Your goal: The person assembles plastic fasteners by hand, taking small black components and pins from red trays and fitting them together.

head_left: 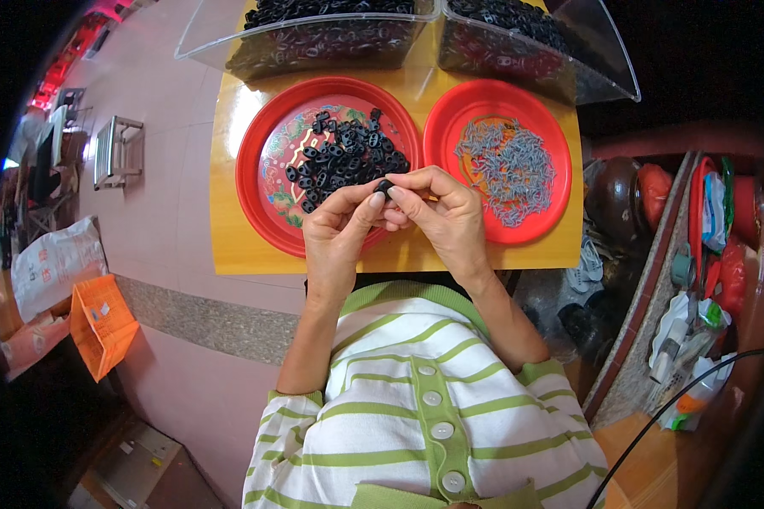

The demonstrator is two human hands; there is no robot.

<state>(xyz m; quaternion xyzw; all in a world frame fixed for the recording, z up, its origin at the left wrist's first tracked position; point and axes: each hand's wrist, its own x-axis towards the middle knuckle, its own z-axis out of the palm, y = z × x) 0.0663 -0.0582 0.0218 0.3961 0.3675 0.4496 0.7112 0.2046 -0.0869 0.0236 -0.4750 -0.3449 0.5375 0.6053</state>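
Note:
Between the fingertips of both hands is a small black plastic piece [384, 187], held above the near rims of two red trays. My left hand [341, 225] pinches it from the left, thumb and forefinger closed on it. From the other side my right hand [440, 212] grips it the same way; anything else in those fingers is hidden. Behind my left hand, the round red tray [259, 191] holds a heap of black plastic pieces [344, 153] with holes in them. The smaller red tray [437, 110] beside my right hand carries a pile of small grey screw-like pins [514, 170].
Two clear plastic bins [331, 51] full of black pieces stand at the table's far side. The yellow table [229, 237] ends just before my body. On the floor at left are a metal stool [115, 153] and an orange bag [102, 327]. Bags and bottles crowd a ledge [645, 297] at right.

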